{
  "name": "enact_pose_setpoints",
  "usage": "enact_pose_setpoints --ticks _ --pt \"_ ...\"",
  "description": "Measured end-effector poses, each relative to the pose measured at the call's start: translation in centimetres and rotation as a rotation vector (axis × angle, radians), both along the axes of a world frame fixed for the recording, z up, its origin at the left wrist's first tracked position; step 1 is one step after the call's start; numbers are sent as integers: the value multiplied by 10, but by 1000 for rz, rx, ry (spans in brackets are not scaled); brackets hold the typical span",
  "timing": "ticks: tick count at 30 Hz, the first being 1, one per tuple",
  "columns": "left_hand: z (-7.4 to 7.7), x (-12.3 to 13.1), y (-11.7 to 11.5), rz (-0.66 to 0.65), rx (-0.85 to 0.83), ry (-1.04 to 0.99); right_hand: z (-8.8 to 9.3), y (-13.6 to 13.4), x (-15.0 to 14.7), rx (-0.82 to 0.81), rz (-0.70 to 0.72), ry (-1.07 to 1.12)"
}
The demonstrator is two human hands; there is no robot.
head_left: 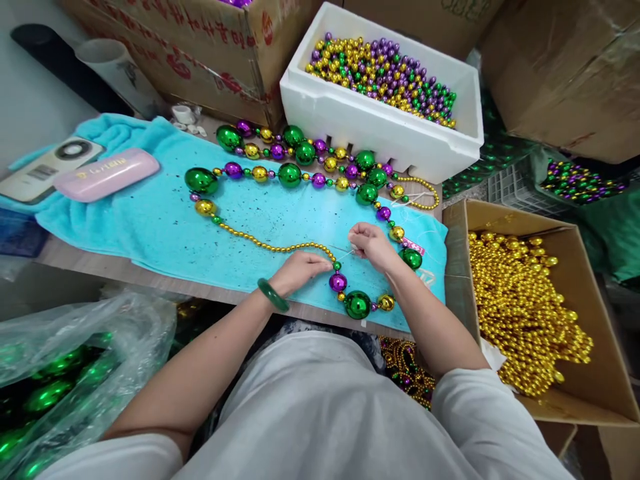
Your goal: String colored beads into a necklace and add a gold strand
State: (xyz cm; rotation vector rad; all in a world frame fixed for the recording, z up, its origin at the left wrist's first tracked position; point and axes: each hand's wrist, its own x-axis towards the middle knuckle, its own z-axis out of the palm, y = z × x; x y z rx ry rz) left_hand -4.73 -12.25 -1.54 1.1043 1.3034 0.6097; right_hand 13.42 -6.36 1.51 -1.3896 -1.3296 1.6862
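Gold beads run up to the left hand (300, 270), whose fingers pinch the strand (270, 246). Just right of it, the right hand (371, 245) pinches a thin thread (344, 253). Both hands rest on the towel (150, 227), close to its near edge. Bare towel spreads left. A foam box (350, 127) stands far, and a carton (600, 390) sits to the right.

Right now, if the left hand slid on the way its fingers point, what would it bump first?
Probably the small green bead, right in front of the left hand, at the end of the gold strand. The right hand is just behind it; depth is unclear.
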Motion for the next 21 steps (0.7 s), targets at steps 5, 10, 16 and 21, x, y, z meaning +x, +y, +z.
enact_pose_setpoints --ticks 5,10,16,21 --pt "2 2 5 89 -217 -81 9 -3 -5 93 47 -65" --pt "2 2 3 82 136 35 7 -4 -8 100 57 -94" --pt "3 -2 -6 174 240 -133 -5 -1 -6 -38 20 -72" --pt "-4 -6 -8 251 -7 -359 -14 -3 -4 -70 -7 -57"
